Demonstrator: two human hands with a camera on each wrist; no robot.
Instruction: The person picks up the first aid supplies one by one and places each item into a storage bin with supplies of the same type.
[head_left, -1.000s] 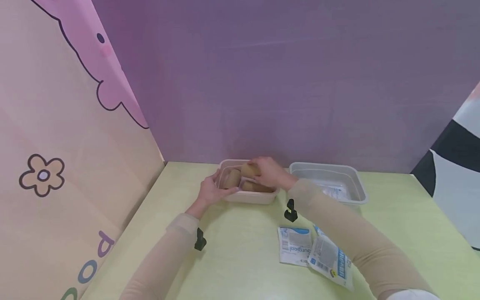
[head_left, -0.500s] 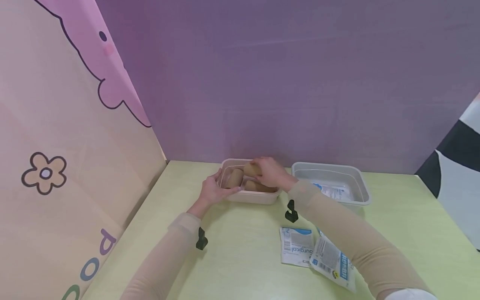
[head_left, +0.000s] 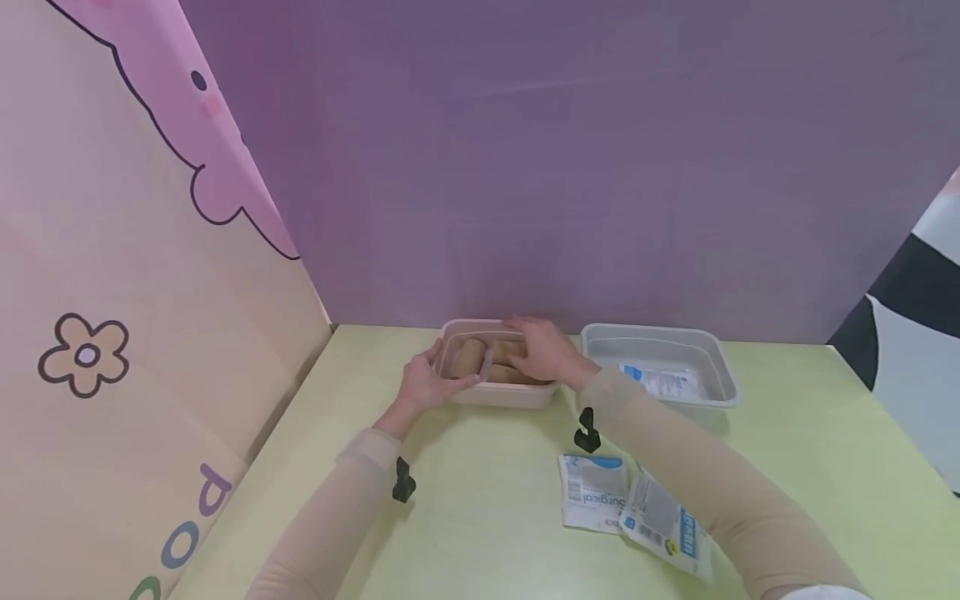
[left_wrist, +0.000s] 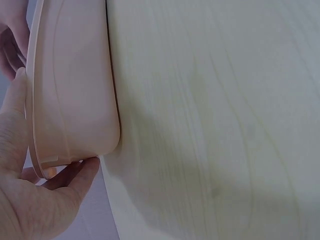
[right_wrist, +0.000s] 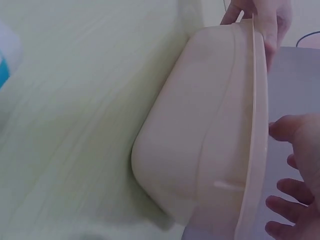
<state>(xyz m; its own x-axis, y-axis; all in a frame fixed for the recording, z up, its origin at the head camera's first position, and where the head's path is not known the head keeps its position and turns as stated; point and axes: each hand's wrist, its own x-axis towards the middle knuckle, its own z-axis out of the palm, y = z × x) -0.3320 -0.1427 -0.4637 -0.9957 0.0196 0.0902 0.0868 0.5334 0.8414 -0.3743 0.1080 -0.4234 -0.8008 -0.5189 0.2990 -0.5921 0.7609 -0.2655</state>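
A pale pink plastic bin (head_left: 502, 397) sits at the back of the table with several tan bandage-like rolls (head_left: 468, 358) in it. My left hand (head_left: 422, 383) grips its front left corner, thumb along the front rim and fingers at the left side; the left wrist view shows the fingertips against the bin wall (left_wrist: 80, 90). Over the bin's right part is my right hand (head_left: 549, 354), fingers spread above the rolls there. In the right wrist view, that hand's separated fingers (right_wrist: 290, 205) show behind the bin's rim (right_wrist: 259, 125) with nothing visible between them.
To the right stands a grey bin (head_left: 722, 375) with a white-and-blue packet (head_left: 663, 383) inside. Nearer me, a packet printed "Surgical" (head_left: 592, 493) and another white-and-blue packet (head_left: 663, 525) lie on the yellowish table (head_left: 480, 508). A purple wall (head_left: 525, 167) rises behind the bins.
My right hand has lowered the tan roll it held into the back right of the pink bin and loosened its fingers. The left hand has kept its grip at the corner.
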